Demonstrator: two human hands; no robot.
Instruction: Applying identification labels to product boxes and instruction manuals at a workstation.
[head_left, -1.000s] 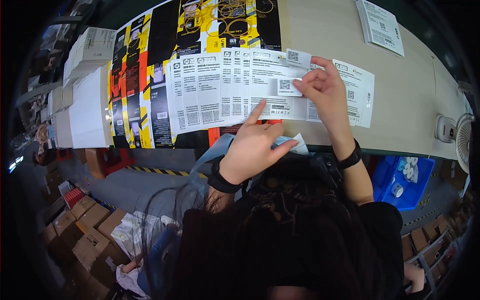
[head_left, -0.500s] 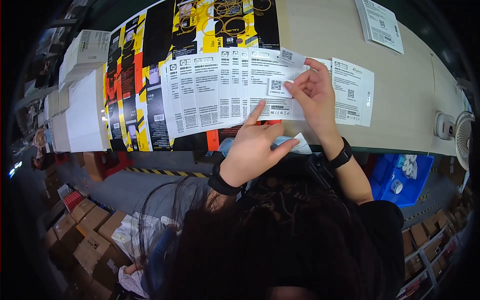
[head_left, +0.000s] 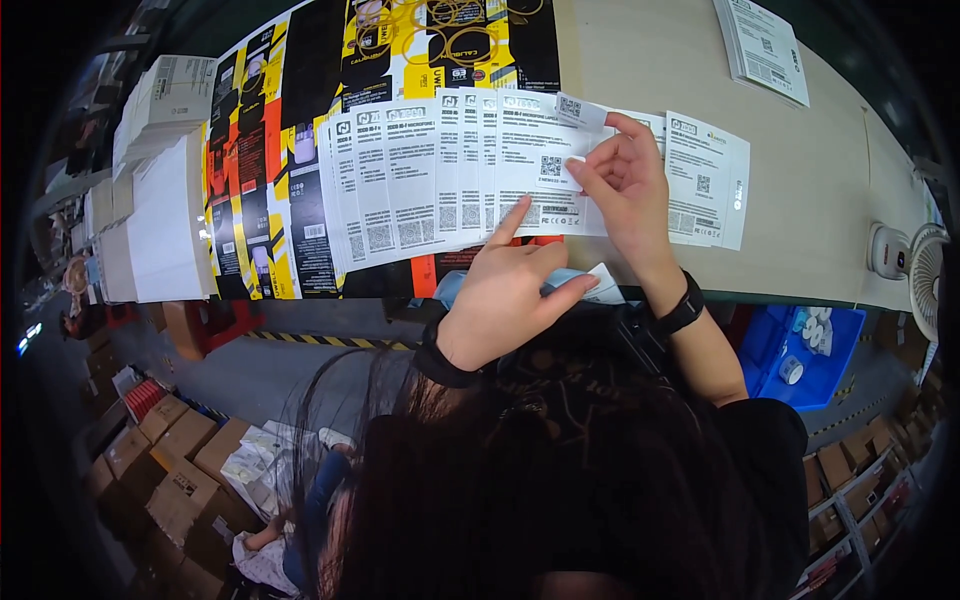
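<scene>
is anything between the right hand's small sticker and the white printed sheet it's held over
Nothing visible. The right hand holds the small white sticker right above the top white printed sheet, whose face there is bare; the left hand sits lower, forefinger on the sheet's bottom edge.

White leaflets with black print fan across the tan surface. Upper left lie black, yellow and orange cartons. A blue bin sits lower right.

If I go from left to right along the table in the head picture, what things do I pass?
White paper stacks → black, yellow and orange printed sheets → overlapping white label sheets → left hand → right hand → separate white label sheet → small white fan.
</scene>
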